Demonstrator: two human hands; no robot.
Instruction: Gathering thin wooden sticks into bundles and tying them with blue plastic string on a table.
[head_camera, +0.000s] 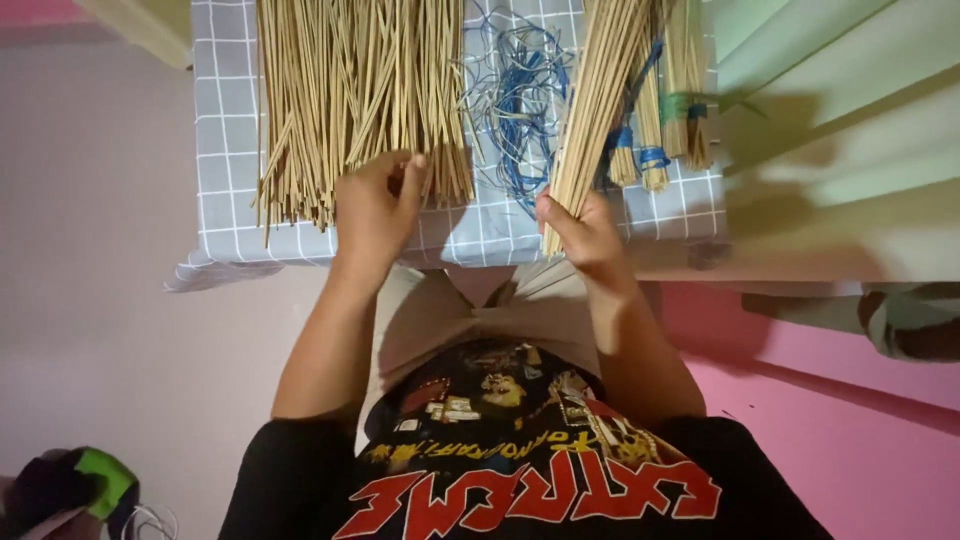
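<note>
Over grey cloth (215, 150): left hand (375, 205) pinching loose sticks (350, 90); right hand (585, 235) clenching bundle (595, 110) (upright).

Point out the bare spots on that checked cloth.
Bare cloth runs left of the loose sticks, and along the front edge between the left hand and right hand. The middle holds blue strings; tied bundles crowd the right.

Above my left hand (378, 205), the loose sticks (360, 90) run off the top edge; my fingertips vanish beneath them.
</note>
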